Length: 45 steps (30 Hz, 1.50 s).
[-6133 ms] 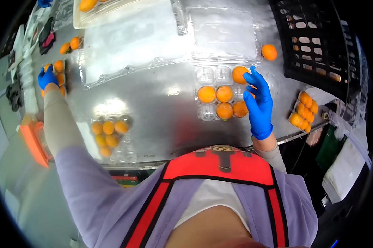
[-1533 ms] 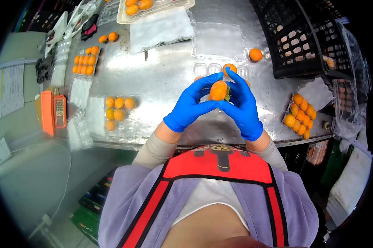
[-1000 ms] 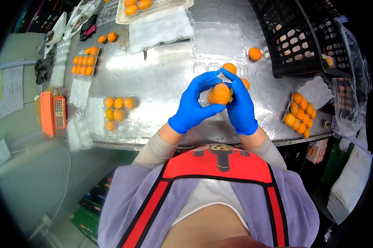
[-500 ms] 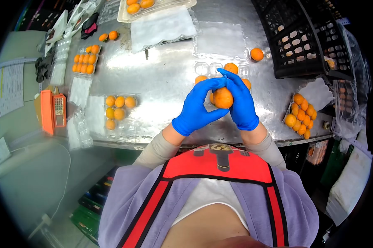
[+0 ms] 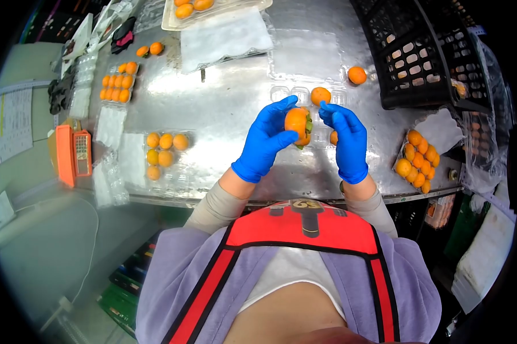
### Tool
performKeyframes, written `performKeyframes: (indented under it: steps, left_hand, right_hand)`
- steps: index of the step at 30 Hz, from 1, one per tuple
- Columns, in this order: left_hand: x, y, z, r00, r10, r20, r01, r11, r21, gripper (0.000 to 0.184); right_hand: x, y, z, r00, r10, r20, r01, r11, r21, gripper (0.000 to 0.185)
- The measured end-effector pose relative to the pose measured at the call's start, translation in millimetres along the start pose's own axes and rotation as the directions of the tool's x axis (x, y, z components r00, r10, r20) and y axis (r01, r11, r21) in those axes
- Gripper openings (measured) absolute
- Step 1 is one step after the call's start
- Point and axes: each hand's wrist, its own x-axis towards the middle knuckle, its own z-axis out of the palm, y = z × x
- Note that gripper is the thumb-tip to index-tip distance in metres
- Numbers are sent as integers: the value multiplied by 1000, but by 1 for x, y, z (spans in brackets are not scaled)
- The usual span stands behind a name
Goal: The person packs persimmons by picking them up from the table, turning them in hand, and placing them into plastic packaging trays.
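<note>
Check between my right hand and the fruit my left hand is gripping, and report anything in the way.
Nothing visible stands between the right hand and the held fruit in the left hand. Another fruit shows just ahead of the right hand, outside that gap.

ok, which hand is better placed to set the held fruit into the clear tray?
Left, probably: the left hand holds the orange fruit, which overlaps the clear tray in this view. The right hand is apart from that fruit.

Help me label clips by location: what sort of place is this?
Probably a fruit-packing station: there's a metal table, a clear tray partly filled with orange fruit, and a black crate.
</note>
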Motion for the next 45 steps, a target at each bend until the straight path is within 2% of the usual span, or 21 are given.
performKeyframes:
  steps: [1, 2, 4, 5, 8, 13, 15, 17, 18, 22, 27, 29, 30, 32, 34, 36, 37, 38, 40, 42, 45]
  left_hand:
    - [1, -8, -3, 1000, -21, -17, 20, 998, -60, 57]
    - [1, -13, -4, 999, -44, -33, 39, 992, -120, 54]
    - [0, -16, -2, 994, -102, -34, 93, 976, -199, 53]
    - [-1, -18, -1, 987, -159, -34, 144, 950, -278, 52]
    - [-4, -30, -1, 976, -217, -31, 202, 943, -263, 51]
    - [2, -25, 8, 961, -275, 3, 257, 894, -368, 50]
    - [1, -21, 10, 950, -309, 38, 297, 864, -407, 49]
    - [-2, -24, 11, 946, -319, -47, 309, 939, -151, 48]
    - [-3, -26, 11, 948, -314, -52, 303, 941, -151, 48]
    - [-4, -36, 6, 961, -256, -103, 230, 950, -210, 45]
    - [-5, -38, 1, 942, -300, -153, 225, 898, -377, 45]
    - [-8, -41, -4, 959, -259, -116, 259, 966, -17, 44]
    - [-10, -42, 2, 958, -266, -106, 265, 964, -23, 44]
    - [-17, -42, 17, 988, -24, -155, 73, 946, 316, 53]
    - [-20, -54, 12, 989, -82, -127, 120, 935, 333, 62]
    - [-22, -68, 7, 992, -17, -129, 90, 802, 590, 59]
    - [-23, -71, 4, 991, 76, -108, 17, 736, 677, 53]
    - [-24, -72, 1, 992, 70, -106, 20, 736, 677, 53]
    - [-21, -71, -3, 961, 266, 76, -188, 424, 886, 47]
    - [-16, -69, 5, 955, 252, 157, -240, 348, 906, 46]
    - [-1, -75, 18, 922, 242, 302, -350, 194, 916, 45]
  right_hand:
    - [-2, -1, 2, 997, -75, 9, 75, 991, -110, 33]
    - [-4, -5, 5, 997, -75, 7, 76, 991, -110, 33]
    - [-7, -15, 13, 918, -339, 205, 391, 862, -323, 52]
    - [-6, -14, 14, 881, -378, 285, 468, 786, -405, 68]
    - [-6, -7, 25, 880, -387, 276, 465, 821, -331, 70]
    - [-6, -3, 18, 912, -333, 241, 406, 824, -395, 75]
    - [-6, -5, 18, 878, -389, 278, 479, 714, -511, 76]
    - [-8, -4, 21, 868, -405, 286, 496, 703, -510, 76]
    - [-9, -3, 23, 863, -417, 285, 505, 694, -513, 75]
    - [-12, -5, 28, 868, -380, 321, 497, 674, -547, 75]
    - [-15, 9, 32, 821, -481, 306, 568, 643, -513, 72]
    - [-17, 11, 25, 822, -446, 355, 569, 599, -564, 69]
    - [-19, 12, 19, 821, -406, 402, 571, 553, -607, 67]
    - [-25, 16, 6, 855, -331, 400, 517, 616, -595, 64]
    - [-27, 26, -10, 879, -257, 402, 461, 678, -573, 61]
    - [-27, 46, -39, 941, -324, 95, 319, 759, -568, 57]
    - [-23, 58, -62, 956, -293, -16, 249, 838, -486, 57]
    - [-19, 69, -84, 961, -248, -126, 182, 903, -389, 57]
    - [-12, 77, -111, 947, -233, -222, 148, 927, -343, 59]
    - [-4, 84, -124, 942, -218, -253, 100, 907, -408, 58]
    - [16, 112, -140, 901, -358, -245, 166, 807, -566, 59]
